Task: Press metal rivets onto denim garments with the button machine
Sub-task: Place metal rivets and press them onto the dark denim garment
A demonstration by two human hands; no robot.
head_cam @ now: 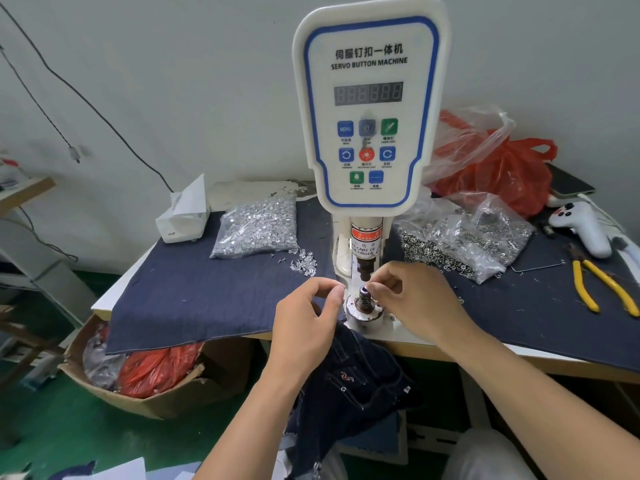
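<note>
Stage: loading, nothing pressed yet | right hand (412,299) grip pinches rivet on die (363,295), 6 o'clock of machine (369,109) | left hand (311,310) grip pinches something small, unclear | jeans (356,382) hang off table (433,344), not on die.

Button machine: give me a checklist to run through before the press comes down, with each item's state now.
1. Fingers clear of the die: not ok. The right hand has fingertips at the lower die, right under the punch.
2. Left hand clear: not ok, it sits beside the die.
3. Rivet seated on the die: cannot tell.
4. Denim garment over the die: not ok, it hangs below the table edge.
5. Machine powered: cannot tell, the display shows no lit digits.
</note>
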